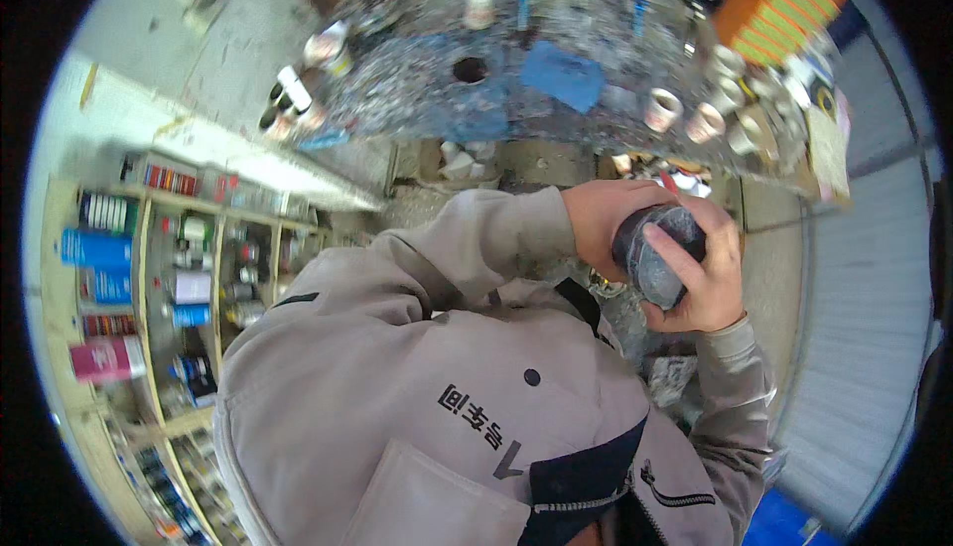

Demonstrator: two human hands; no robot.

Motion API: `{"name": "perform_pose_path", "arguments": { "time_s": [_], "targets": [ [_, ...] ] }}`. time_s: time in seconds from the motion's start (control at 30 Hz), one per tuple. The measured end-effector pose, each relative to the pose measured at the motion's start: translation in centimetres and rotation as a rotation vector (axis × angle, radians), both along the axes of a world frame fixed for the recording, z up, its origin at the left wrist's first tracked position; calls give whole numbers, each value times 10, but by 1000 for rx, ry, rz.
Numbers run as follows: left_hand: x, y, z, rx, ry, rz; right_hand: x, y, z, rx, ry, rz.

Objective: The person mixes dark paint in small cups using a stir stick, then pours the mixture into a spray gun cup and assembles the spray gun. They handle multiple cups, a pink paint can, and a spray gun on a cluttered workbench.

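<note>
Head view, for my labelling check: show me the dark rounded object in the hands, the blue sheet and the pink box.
Dark rounded object (pixel 652 271), head view: its exposed grey surface.
Blue sheet (pixel 563 76), head view: its middle.
Pink box (pixel 105 359), head view: its visible side.

Dark round piece (pixel 665 258): smooth-looking, mostly matt, with pale scuff-like streaks over the grey face; base material cannot be told. Desk (pixel 397 99): rough, mottled surface, thickly spattered and smeared, no even sheen. Blue sheet (pixel 563 74) on it: matt; paper or cloth, undetermined. White cups (pixel 657 117): smooth, paper-like, low gloss. Jacket (pixel 397 377): matt woven cloth, soft folds. Its zip (pixel 586 502): toothed, greyish, metal-looking. Shelf frame (pixel 144 278): pale wood, dull finish. Wall panel (pixel 862 248) at right: ribbed, faint sheen, possibly sheet metal.
</note>
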State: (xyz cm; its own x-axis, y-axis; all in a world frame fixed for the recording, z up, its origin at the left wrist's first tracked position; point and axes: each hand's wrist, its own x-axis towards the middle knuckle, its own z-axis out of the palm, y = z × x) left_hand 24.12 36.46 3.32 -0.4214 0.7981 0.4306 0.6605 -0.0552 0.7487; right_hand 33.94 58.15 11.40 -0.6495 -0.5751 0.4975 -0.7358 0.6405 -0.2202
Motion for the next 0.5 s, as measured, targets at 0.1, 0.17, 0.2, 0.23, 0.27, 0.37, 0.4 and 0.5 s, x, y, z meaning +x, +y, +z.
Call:
{"name": "perform_pose_path", "arguments": {
  "time_s": [0.1,0.17,0.2,0.23,0.27,0.37,0.4,0.5],
  "targets": [
    [-17,-57,1,-21,34,22,-56,-36,-12,29,-28,342],
    [-20,-96,0,-62,-13,168,-90,-68,-21,-33,-4,482],
    [-21,-116,0,-64,-24,235,-106,-86,-23,-46,-8,519],
    [-18,-134,0,26,-26,307,-119,-104,-24,-60,-8,555],
    [-16,-150,-1,33,-24,426,-132,-124,-25,-77,-13,542],
    [-5,-191,-4,33,-91,797,-154,-189,-35,-211,-53,431],
    [-5,-204,-4,50,-64,850,-157,-208,-37,-231,-86,405],
    [-12,-245,-2,80,30,927,-167,-250,-38,-265,-132,398]
  ]
}}
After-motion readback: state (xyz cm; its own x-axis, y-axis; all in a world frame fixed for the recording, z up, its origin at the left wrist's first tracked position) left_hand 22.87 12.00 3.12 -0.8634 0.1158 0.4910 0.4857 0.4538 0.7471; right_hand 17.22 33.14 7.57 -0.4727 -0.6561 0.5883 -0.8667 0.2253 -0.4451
